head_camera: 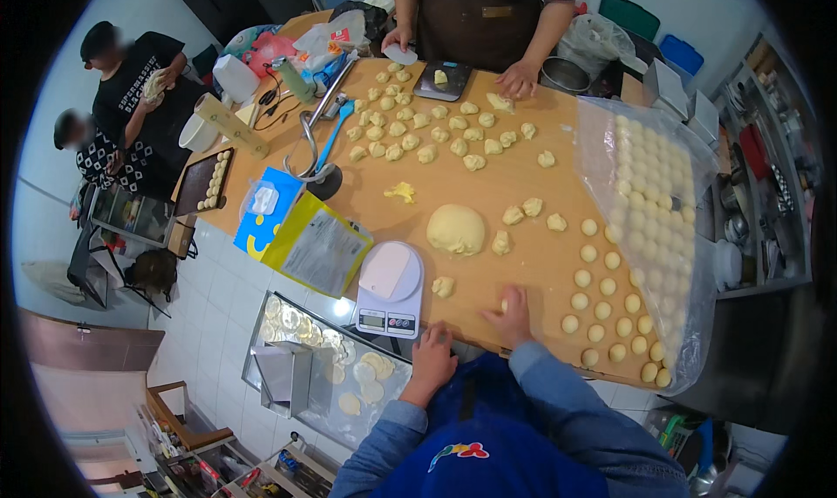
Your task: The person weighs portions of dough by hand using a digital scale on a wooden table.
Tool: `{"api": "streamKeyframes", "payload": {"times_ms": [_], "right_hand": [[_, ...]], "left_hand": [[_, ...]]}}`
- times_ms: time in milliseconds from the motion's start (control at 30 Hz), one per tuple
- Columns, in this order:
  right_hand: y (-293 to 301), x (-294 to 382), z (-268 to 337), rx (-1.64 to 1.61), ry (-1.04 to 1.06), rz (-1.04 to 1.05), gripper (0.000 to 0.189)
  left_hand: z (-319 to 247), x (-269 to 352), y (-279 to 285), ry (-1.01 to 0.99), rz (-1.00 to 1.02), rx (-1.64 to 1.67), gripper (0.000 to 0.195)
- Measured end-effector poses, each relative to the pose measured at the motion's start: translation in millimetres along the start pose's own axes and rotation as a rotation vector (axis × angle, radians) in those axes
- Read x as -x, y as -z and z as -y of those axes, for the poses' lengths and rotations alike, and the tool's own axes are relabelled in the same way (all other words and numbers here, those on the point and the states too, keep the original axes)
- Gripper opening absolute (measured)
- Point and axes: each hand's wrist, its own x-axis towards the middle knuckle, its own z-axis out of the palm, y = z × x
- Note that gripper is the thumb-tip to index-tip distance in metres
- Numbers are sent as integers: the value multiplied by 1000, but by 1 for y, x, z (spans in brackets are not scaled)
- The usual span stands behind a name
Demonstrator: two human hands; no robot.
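Observation:
My right hand (511,316) is at the near edge of the wooden table, blurred, its fingers curled around a small dough ball (504,304) that is partly hidden. My left hand (431,361) rests empty at the table's edge, below the white digital kitchen scale (390,289), fingers slightly apart. A rough dough lump (443,287) lies between the scale and my right hand. Beyond them sits a large smooth dough mound (456,230), with several torn dough pieces (513,215) beside it. Rows of smooth round dough balls (602,310) stand to the right.
Plastic sheeting (703,308) covers many dough balls at right. Across the table, a person in a brown apron (480,14) holds a scraper (400,54) by a dark scale (443,83). Two people stand at left. A metal tray with dough discs (373,393) sits lower left. A yellow packet (317,243) adjoins my scale.

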Motion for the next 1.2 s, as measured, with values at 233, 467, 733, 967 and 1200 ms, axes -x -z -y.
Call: {"api": "streamKeyframes", "payload": {"times_ms": [233, 467, 733, 967, 1200], "right_hand": [[12, -45, -42, 285, 155, -26, 23], [9, 23, 1, -176, 29, 77, 18], [-22, -40, -10, 216, 233, -245, 26], [20, -7, -20, 38, 25, 144, 42], [-24, 16, 6, 13, 89, 106, 46]], "left_hand": [[-4, -2, 2, -53, -22, 27, 57], [6, 2, -1, -10, -11, 7, 59], [-5, -1, 2, -14, 3, 11, 59], [4, 3, -5, -21, -26, 12, 58], [-1, 1, 1, 7, -18, 12, 59]]}}
